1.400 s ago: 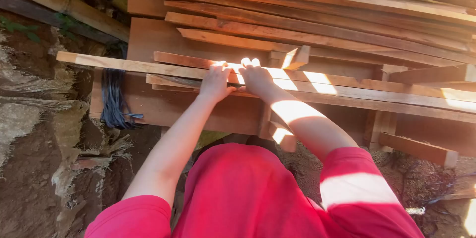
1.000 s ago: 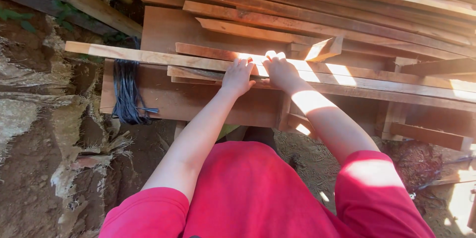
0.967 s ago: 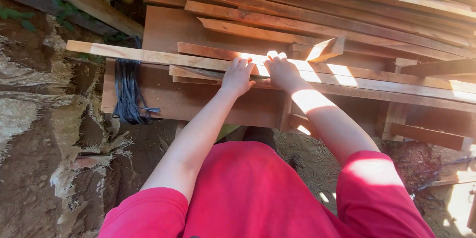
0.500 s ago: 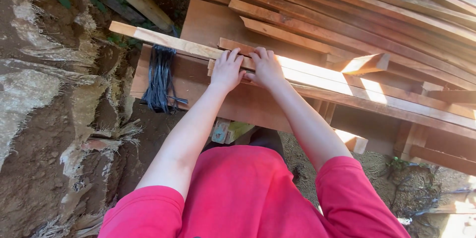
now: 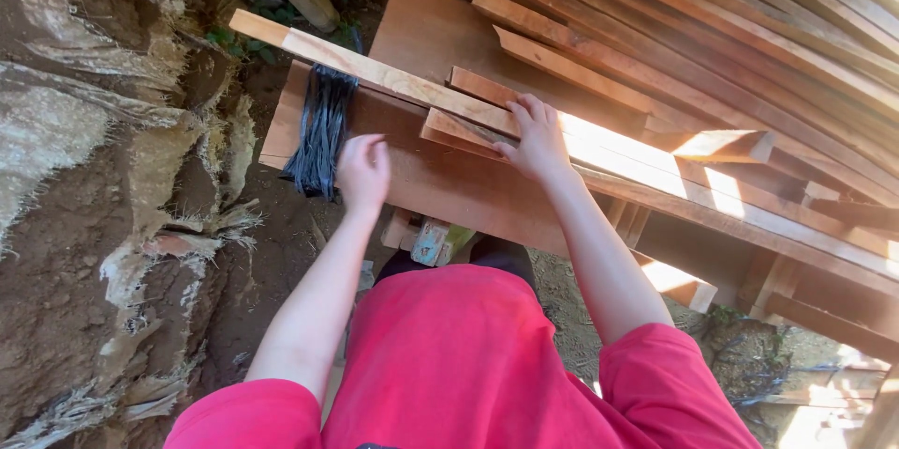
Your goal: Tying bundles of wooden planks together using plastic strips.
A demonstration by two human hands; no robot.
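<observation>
— What changed at the bench's left end?
— The left hand (image 5: 362, 171) has let go, hovering loosely open; the right hand (image 5: 537, 140) alone presses flat on the long plank (image 5: 393, 80) across the stack (image 5: 712, 28).

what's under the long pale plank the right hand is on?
Under the long pale plank: shorter reddish boards, a wide board and a black strap bundle. The right hand covers part; anything deeper is hidden.

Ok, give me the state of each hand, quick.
Left hand: loosely curled, holding nothing, in front of the wide board.
Right hand: fingers spread flat on the long wooden slat, pressing, not gripping.
</observation>
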